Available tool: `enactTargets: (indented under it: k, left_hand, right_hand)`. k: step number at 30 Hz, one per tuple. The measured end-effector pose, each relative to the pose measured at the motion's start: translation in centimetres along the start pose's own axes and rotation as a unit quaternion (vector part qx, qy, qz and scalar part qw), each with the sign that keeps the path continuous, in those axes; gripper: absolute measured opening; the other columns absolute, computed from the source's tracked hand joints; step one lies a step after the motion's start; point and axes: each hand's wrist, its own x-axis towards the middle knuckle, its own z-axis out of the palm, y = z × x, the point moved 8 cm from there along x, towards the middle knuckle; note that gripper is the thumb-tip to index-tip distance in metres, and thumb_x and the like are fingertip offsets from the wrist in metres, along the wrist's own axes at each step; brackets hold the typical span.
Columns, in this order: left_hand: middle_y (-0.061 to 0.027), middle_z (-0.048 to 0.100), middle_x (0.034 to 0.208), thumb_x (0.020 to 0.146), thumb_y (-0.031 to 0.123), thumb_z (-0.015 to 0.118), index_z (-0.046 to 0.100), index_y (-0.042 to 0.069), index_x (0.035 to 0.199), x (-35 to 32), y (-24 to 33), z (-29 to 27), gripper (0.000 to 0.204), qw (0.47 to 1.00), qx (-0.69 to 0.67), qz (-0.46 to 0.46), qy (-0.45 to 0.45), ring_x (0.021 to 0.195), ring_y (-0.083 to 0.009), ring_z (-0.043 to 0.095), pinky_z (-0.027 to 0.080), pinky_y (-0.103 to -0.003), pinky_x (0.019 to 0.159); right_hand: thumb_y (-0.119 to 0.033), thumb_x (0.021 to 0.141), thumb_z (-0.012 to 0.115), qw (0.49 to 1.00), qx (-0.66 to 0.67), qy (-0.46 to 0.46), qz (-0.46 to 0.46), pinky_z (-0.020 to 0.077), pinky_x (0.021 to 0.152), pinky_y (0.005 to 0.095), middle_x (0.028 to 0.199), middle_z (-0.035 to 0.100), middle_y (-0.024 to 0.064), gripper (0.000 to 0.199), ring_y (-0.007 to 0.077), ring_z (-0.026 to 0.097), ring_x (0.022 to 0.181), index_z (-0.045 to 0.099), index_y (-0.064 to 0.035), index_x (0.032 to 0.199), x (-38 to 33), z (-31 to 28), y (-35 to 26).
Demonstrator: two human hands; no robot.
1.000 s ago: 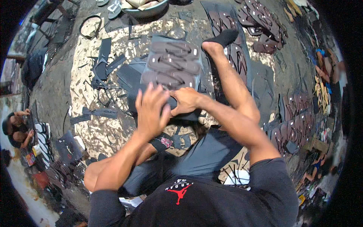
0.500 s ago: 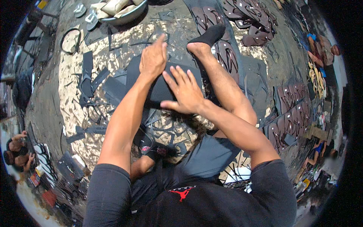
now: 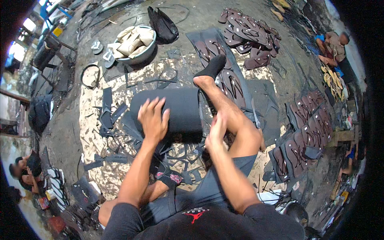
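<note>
In front of me lies a broad black block [image 3: 182, 110] with a smooth curved top, like a thick roll. My left hand [image 3: 153, 122] is over its left part, palm down, fingers spread and slightly blurred. It looks empty. My right hand [image 3: 216, 130] is beside the block's right end, close to my bent right knee. That hand is turned edge-on and blurred, so I cannot see whether its fingers hold anything. Cut black rubber-like scraps [image 3: 108, 110] lie left of the block, with more offcuts [image 3: 180, 154] below it.
Brown flip-flops [image 3: 232, 86] lie on a dark strip past my foot, with a heap [image 3: 250, 34] behind and rows [image 3: 306, 136] at right. A basin [image 3: 140, 58] of pale bundles and a black bag [image 3: 162, 28] stand at the far left. Other people sit at both sides.
My left hand has drawn back from beyond the block onto its top. My right hand has left the block's top and moved right, toward my knee. The view has tilted up.
</note>
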Motion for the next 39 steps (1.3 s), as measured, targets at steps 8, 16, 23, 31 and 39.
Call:
enactTargets:
  k: [8, 16, 23, 31, 39]
  left_hand:
    - [-0.0208, 0.044, 0.148, 0.106, 0.041, 0.044, 0.036, 0.002, 0.151, -17.0, -6.5, -16.1, 0.06, 0.694, -0.494, -0.411, 0.324, 0.136, -0.0301, 0.043, 0.031, -0.049, 0.116]
    - [-0.0155, 0.032, 0.163, 0.096, 0.064, 0.055, 0.026, 0.01, 0.161, -19.0, -4.1, -22.4, 0.089, 0.391, -0.893, -0.22, 0.033, 0.149, -0.0335, 0.032, 0.016, -0.062, 0.123]
    - [-0.0079, 0.069, 0.119, 0.098, 0.021, 0.066, 0.059, 0.006, 0.127, -14.4, 1.9, -6.1, 0.033, 0.505, -0.718, -0.472, -0.077, 0.107, -0.0246, 0.068, 0.057, -0.048, 0.091]
    - [-0.0093, 0.069, 0.106, 0.089, 0.012, 0.069, 0.063, 0.003, 0.11, -19.4, 0.9, 4.7, 0.024, 0.45, -0.696, -0.534, -0.166, 0.099, -0.0273, 0.069, 0.056, -0.043, 0.093]
    - [-0.0109, 0.069, 0.117, 0.086, 0.031, 0.074, 0.06, 0.006, 0.127, -18.9, 2.7, 8.1, 0.05, 0.409, -0.651, -0.626, -0.135, 0.102, -0.0306, 0.07, 0.057, -0.048, 0.095]
  right_hand:
    - [-0.024, 0.092, 0.072, 0.794, 0.188, -0.35, 0.461, 0.0577, 0.089, 0.0448, 0.118, 0.07, 0.0119, 0.044, 0.0264, 0.07, 0.1, 0.061, -0.0004, 0.127, -16.2, 3.4, 8.6]
    - [-0.021, 0.093, 0.071, 0.913, 0.157, -0.376, 0.031, 0.0484, 0.069, 0.032, 0.082, 0.064, -0.0049, 0.019, 0.0079, 0.053, 0.074, 0.07, -0.003, 0.087, -9.8, 9.7, -4.7]
    - [-0.04, 0.095, 0.07, 0.926, -0.049, -0.369, 0.063, 0.0539, 0.088, 0.0362, 0.11, 0.07, 0.0061, 0.049, 0.0173, 0.065, 0.099, 0.064, 0.0014, 0.122, 4.4, -1.2, -11.0]
    - [-0.037, 0.09, 0.069, 0.735, -0.647, 0.021, -0.2, 0.0459, 0.101, 0.0498, 0.109, 0.066, 0.0214, 0.045, 0.0419, 0.06, 0.108, 0.062, -0.0021, 0.117, 14.3, -27.1, -1.4]
    - [-0.03, 0.102, 0.045, 0.816, -0.569, -0.033, -0.089, 0.0539, 0.08, 0.0492, 0.107, 0.068, 0.0259, 0.044, 0.0433, 0.067, 0.092, 0.048, -0.0061, 0.138, 10.6, -28.0, -1.9]
